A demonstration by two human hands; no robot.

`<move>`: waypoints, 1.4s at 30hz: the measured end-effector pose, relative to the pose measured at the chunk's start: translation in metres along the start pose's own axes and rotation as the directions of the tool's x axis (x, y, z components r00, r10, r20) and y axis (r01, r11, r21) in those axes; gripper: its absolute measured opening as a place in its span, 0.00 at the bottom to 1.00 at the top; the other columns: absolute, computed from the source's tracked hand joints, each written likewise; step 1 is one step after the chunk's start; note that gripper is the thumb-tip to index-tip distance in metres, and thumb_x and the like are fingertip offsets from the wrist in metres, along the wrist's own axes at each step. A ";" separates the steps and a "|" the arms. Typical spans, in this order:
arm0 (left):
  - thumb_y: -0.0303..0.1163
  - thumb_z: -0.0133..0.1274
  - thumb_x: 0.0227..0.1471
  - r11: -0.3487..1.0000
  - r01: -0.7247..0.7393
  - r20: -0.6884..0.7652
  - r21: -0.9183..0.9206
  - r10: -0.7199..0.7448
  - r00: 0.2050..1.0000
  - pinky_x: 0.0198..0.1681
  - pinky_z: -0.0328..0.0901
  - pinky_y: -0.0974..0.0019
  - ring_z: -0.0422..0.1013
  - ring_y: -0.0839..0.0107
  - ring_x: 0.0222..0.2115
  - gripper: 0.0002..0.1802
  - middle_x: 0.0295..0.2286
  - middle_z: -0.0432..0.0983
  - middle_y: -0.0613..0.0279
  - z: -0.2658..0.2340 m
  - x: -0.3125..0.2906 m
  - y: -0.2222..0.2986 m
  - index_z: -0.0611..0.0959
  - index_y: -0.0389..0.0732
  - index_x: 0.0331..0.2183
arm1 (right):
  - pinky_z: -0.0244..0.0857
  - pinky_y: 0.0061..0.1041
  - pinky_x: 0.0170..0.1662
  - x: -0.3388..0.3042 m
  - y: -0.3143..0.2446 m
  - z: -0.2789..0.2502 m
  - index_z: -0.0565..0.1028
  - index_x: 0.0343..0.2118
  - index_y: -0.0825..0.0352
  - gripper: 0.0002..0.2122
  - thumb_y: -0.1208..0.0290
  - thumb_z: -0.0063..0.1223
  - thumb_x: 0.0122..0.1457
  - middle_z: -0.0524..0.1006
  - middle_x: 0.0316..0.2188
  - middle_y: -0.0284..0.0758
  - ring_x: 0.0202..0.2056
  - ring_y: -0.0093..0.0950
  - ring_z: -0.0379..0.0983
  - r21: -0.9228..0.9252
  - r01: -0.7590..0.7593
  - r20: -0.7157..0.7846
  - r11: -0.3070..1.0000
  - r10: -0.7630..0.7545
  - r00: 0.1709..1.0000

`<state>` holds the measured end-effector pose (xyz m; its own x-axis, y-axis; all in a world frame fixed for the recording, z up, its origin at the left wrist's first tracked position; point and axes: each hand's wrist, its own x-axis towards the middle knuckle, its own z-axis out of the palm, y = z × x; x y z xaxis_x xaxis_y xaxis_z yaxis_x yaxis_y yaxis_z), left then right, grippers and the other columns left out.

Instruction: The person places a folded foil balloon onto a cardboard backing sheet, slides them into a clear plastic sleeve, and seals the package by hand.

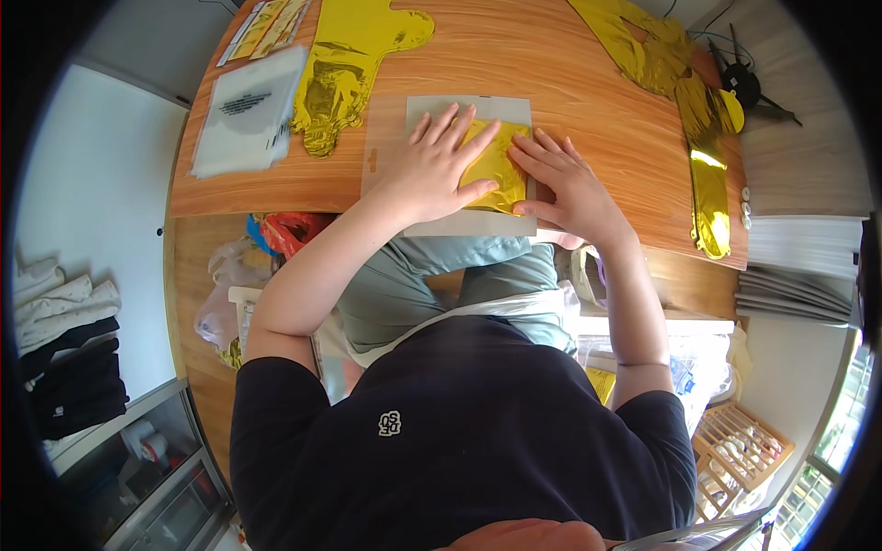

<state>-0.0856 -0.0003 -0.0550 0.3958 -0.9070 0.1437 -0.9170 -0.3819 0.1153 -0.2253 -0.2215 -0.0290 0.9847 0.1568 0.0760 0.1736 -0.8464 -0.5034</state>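
Left grip and right grip spread open over a folded gold foil piece.
Both lie palm down with fingers unclosed, the left across the foil's left side, the right along its right edge; the foil lies on a grey sheet that juts past the near edge of the wooden counter. Farther out, clear plastic bags and a gold foil shape lie left, more gold foil right.

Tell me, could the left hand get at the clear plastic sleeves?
Probably yes: the left hand rests on the folded foil with nothing over it, and the large foil piece beside the clear plastic sleeves lies flat, hardly in the way.
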 end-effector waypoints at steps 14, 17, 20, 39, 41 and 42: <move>0.61 0.49 0.60 0.849 0.216 0.218 -0.482 -0.122 0.968 0.69 0.44 0.40 0.44 0.47 0.69 0.45 0.69 0.46 0.46 -0.022 0.016 -0.013 0.56 0.52 0.69 | 0.36 0.51 0.72 0.003 0.003 -0.012 0.69 0.64 0.59 0.39 0.52 0.70 0.48 0.64 0.67 0.38 0.71 0.43 0.49 -0.034 -0.008 0.095 0.999 0.011 0.995; 0.60 0.49 0.61 0.935 0.154 0.264 -0.321 -0.068 0.962 0.69 0.44 0.40 0.44 0.51 0.69 0.45 0.69 0.46 0.51 -0.041 0.022 -0.014 0.55 0.49 0.69 | 0.37 0.51 0.72 0.002 0.001 -0.012 0.69 0.64 0.58 0.39 0.51 0.69 0.49 0.64 0.67 0.38 0.71 0.43 0.48 -0.035 -0.013 0.095 0.999 0.016 0.995; 0.61 0.44 0.63 0.983 -0.179 0.022 -0.033 0.180 0.983 0.71 0.42 0.41 0.45 0.56 0.70 0.43 0.67 0.53 0.52 -0.017 0.018 -0.012 0.56 0.45 0.68 | 0.37 0.50 0.72 0.007 -0.001 -0.014 0.69 0.64 0.58 0.38 0.51 0.69 0.49 0.63 0.67 0.38 0.71 0.43 0.48 -0.028 -0.020 0.113 0.999 0.023 0.993; 0.55 0.47 0.63 0.952 -0.280 0.030 -0.122 0.285 0.958 0.70 0.42 0.43 0.46 0.58 0.70 0.42 0.68 0.52 0.59 0.008 0.023 -0.012 0.58 0.44 0.68 | 0.71 0.33 0.45 -0.028 -0.048 0.031 0.82 0.40 0.63 0.14 0.71 0.70 0.49 0.82 0.43 0.33 0.42 0.32 0.78 -0.199 -0.002 -0.406 0.980 -0.081 0.910; 0.55 0.47 0.63 0.954 -0.277 0.033 -0.117 0.283 0.959 0.71 0.41 0.43 0.46 0.59 0.70 0.42 0.68 0.52 0.59 0.008 0.023 -0.011 0.57 0.44 0.68 | 0.71 0.32 0.43 -0.030 -0.051 0.036 0.82 0.40 0.63 0.13 0.71 0.69 0.50 0.82 0.42 0.32 0.39 0.31 0.78 -0.250 -0.015 -0.421 0.968 -0.095 0.902; 0.55 0.47 0.63 0.952 -0.282 0.030 -0.118 0.287 0.957 0.71 0.41 0.43 0.46 0.59 0.70 0.42 0.68 0.52 0.59 0.010 0.024 -0.012 0.57 0.44 0.68 | 0.71 0.31 0.41 -0.031 -0.052 0.038 0.82 0.40 0.64 0.13 0.71 0.69 0.50 0.82 0.41 0.32 0.37 0.30 0.78 -0.298 -0.011 -0.429 0.954 -0.124 0.895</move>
<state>-0.0654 -0.0189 -0.0623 0.1143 -0.9834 0.1409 -0.9788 -0.0872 0.1851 -0.2654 -0.1629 -0.0381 0.8657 0.0271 0.4998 0.1597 -0.9613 -0.2244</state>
